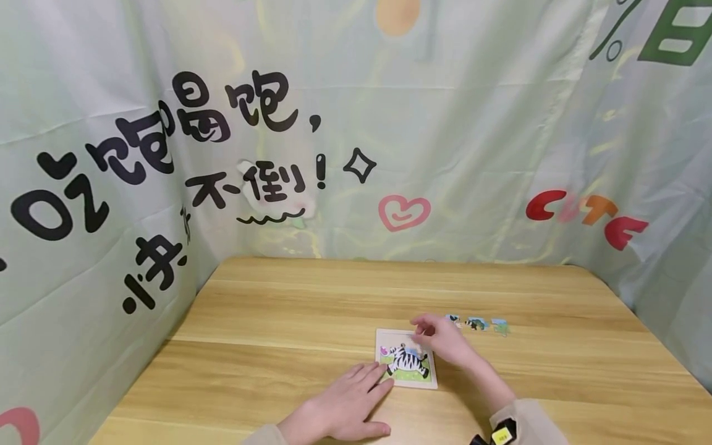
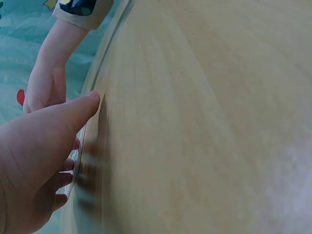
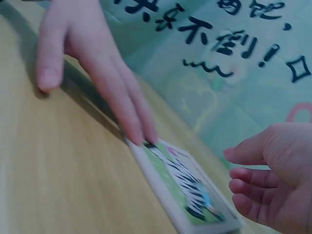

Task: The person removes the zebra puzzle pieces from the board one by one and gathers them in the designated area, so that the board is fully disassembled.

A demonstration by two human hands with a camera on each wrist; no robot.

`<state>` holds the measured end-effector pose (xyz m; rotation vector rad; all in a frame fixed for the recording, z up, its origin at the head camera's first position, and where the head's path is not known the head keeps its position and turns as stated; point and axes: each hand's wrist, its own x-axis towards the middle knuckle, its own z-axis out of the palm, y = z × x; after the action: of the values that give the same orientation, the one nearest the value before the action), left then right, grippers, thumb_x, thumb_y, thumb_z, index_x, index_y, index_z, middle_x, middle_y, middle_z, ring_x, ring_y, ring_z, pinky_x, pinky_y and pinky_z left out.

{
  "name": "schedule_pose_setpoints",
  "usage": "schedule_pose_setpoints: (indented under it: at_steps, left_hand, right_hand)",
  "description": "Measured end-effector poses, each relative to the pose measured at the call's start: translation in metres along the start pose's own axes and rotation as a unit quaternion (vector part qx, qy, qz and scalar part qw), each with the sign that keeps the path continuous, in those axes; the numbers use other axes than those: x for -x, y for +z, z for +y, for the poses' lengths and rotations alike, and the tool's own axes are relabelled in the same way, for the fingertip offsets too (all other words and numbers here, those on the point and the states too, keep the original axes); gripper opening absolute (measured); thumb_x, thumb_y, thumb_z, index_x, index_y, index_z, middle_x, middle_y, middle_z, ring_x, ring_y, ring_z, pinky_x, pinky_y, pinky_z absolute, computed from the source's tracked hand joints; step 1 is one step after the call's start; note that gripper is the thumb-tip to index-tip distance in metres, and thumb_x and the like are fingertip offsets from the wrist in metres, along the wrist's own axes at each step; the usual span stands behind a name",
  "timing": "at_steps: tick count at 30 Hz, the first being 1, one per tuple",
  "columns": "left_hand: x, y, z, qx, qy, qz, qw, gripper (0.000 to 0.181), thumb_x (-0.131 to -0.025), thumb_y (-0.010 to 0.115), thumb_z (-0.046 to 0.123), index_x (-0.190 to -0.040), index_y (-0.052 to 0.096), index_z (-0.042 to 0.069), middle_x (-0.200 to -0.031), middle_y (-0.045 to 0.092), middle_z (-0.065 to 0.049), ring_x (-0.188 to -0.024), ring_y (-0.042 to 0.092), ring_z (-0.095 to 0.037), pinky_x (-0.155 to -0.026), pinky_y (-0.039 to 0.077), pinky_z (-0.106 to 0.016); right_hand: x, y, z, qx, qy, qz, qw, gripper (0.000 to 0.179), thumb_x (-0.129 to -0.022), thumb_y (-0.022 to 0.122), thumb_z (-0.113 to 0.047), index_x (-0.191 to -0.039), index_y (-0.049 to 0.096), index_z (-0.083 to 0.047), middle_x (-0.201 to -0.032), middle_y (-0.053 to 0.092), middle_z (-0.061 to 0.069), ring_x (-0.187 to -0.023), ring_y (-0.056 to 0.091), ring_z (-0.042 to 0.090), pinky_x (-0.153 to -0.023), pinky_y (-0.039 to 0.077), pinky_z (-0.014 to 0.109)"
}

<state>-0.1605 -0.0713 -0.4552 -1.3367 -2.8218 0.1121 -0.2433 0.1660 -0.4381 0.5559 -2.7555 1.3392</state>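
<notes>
A square jigsaw tray (image 1: 408, 384) with a zebra picture lies on the wooden table, a light rim around it. Zebra pieces (image 1: 408, 360) fill its lower part, and the top part looks pale. My left hand (image 1: 353, 398) rests flat with its fingers straight, the fingertips on the tray's left edge, as the right wrist view also shows. Over the tray's top right corner hovers my right hand (image 1: 442, 339), fingers loosely bent. Between its thumb and fingers (image 3: 253, 176) no piece shows in the right wrist view.
Behind my right hand, several loose jigsaw pieces (image 1: 477, 324) lie in a row on the table (image 1: 289, 296). A printed curtain (image 1: 461, 136) hangs along the table's back and sides.
</notes>
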Motion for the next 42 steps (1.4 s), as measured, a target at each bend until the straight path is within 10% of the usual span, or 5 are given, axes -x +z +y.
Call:
schedule_pose_setpoints:
  at_steps: [6, 24, 42]
  left_hand:
    - [-0.001, -0.001, 0.000, -0.009, -0.001, 0.002, 1.0000, 0.077, -0.090, 0.026, 0.066, -0.144, 0.034, 0.012, -0.150, 0.026, -0.012, -0.136, 0.025, -0.025, -0.109, 0.025, -0.038]
    - [-0.002, -0.003, 0.004, -0.006, -0.006, -0.007, 0.9999, 0.075, -0.090, 0.028, 0.065, -0.142, 0.037, 0.012, -0.149, 0.029, -0.011, -0.136, 0.025, -0.022, -0.110, 0.025, -0.035]
    - [-0.004, -0.003, 0.003, -0.008, -0.008, -0.007, 0.9999, 0.075, -0.090, 0.028, 0.065, -0.142, 0.037, 0.012, -0.149, 0.029, -0.011, -0.137, 0.024, -0.022, -0.110, 0.024, -0.035]
  right_hand:
    - [0.003, 0.019, -0.012, -0.034, -0.062, -0.047, 0.9964, 0.027, -0.077, 0.068, -0.005, -0.101, 0.062, 0.006, -0.076, 0.058, -0.004, -0.069, 0.054, 0.010, -0.060, 0.048, 0.024]
    - [0.002, 0.040, -0.019, 0.092, -0.042, -0.086, 0.9911, 0.018, -0.072, 0.072, -0.001, -0.087, 0.062, -0.002, -0.076, 0.047, 0.001, -0.069, 0.043, 0.014, -0.058, 0.038, 0.026]
    - [0.001, 0.038, -0.017, -0.037, -0.007, -0.082, 0.9959, 0.010, -0.082, 0.061, 0.003, -0.084, 0.052, -0.003, -0.071, 0.051, 0.001, -0.066, 0.047, 0.014, -0.056, 0.041, 0.022]
